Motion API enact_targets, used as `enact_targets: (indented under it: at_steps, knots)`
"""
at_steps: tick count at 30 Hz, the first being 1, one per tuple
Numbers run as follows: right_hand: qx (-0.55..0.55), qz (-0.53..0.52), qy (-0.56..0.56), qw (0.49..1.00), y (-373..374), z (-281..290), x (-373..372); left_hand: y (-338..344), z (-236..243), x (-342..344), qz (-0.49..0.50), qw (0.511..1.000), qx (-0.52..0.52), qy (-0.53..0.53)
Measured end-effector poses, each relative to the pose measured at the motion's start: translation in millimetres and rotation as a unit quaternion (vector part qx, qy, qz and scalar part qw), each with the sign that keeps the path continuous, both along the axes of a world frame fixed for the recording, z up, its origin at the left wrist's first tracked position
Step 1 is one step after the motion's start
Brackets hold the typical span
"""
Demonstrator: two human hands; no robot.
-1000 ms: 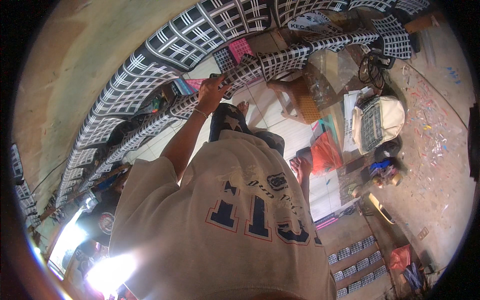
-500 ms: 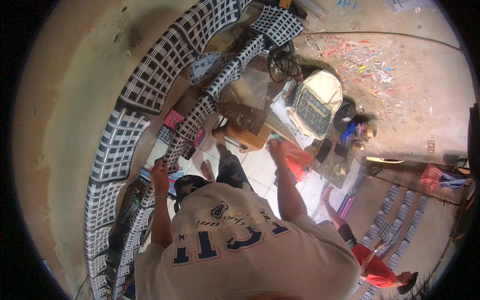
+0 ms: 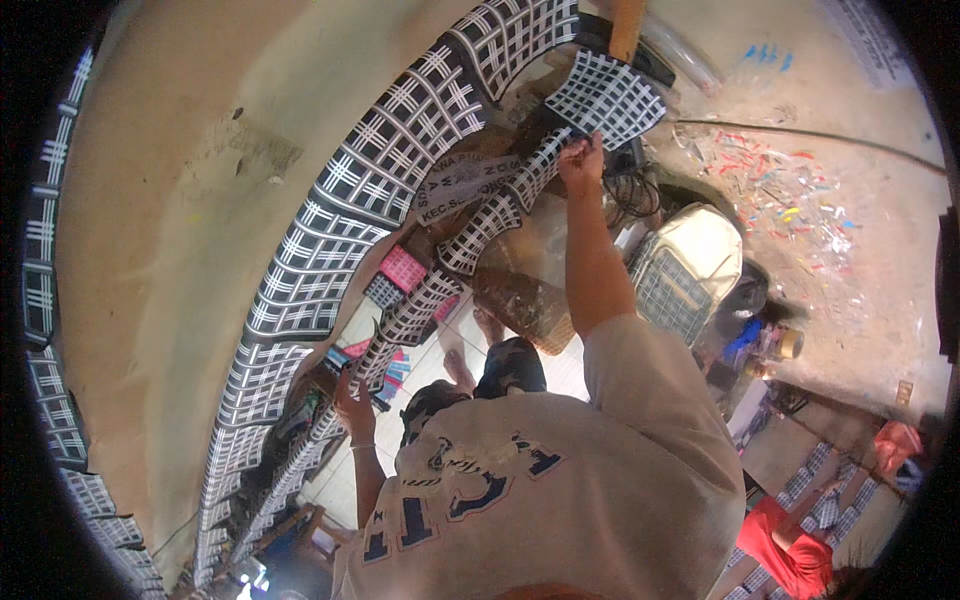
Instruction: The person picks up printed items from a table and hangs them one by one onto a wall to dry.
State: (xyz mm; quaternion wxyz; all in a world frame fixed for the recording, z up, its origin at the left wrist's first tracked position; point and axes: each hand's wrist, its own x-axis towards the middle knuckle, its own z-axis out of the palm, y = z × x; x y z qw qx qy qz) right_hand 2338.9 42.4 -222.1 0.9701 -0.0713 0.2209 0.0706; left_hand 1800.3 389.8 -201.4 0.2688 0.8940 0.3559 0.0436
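Note:
A slanting row of black-and-white plaid cloth pieces (image 3: 482, 230) runs from the lower left up to the far middle. My left hand (image 3: 352, 402) is closed on a plaid piece in the nearer part of this row. Stretched far forward, my right hand (image 3: 582, 162) has its fingers pinched at the row's far end. Just beyond that hand is a wider plaid piece (image 3: 606, 96). The fingertips of both hands are partly hidden, so the exact grip is hard to see.
A longer row of plaid pieces (image 3: 330, 225) curves along the wall at left. A cream backpack (image 3: 690, 265) and coiled black cable (image 3: 632, 192) lie right of my arm. Pink cloth (image 3: 402, 268) lies below the row. A person in red (image 3: 785, 548) is at lower right.
My right hand has swung up and forward to the row's far end, and its fingers are now closed there. My left hand stays on the row. The whole view has shifted.

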Motion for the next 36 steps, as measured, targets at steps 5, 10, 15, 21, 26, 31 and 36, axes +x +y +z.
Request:
enact_targets:
  at_steps: [5, 10, 15, 21, 26, 31, 36]
  knots:
    - [0.017, 0.01, -0.043, 0.999, 18, 23, -1, -26, -7, 4, -0.003, 0.998, 0.053, -0.033]
    - [-0.048, -0.017, -0.049, 0.997, 49, 41, -69, -38, -6, 10, 0.02, 1.0, -0.004, 0.006]
    - [-0.145, -0.022, 0.098, 0.984, 75, 21, -113, -38, 1, 20, 0.051, 0.996, -0.044, -0.05]
    - [-0.139, 0.016, 0.131, 0.981, 85, -11, -111, -43, 5, 23, -0.056, 0.994, 0.083, -0.032]
    - [-0.161, 0.066, 0.194, 0.965, 79, -24, -112, -55, -3, 21, -0.005, 0.999, 0.026, -0.038]
    - [-0.749, 0.014, 0.003, 0.662, 50, -8, -92, -64, -5, 9, 0.064, 0.99, -0.063, -0.111]
    - [-0.863, -0.099, -0.162, 0.468, -23, 21, 41, -55, 20, 24, -0.044, 0.996, 0.08, 0.004]
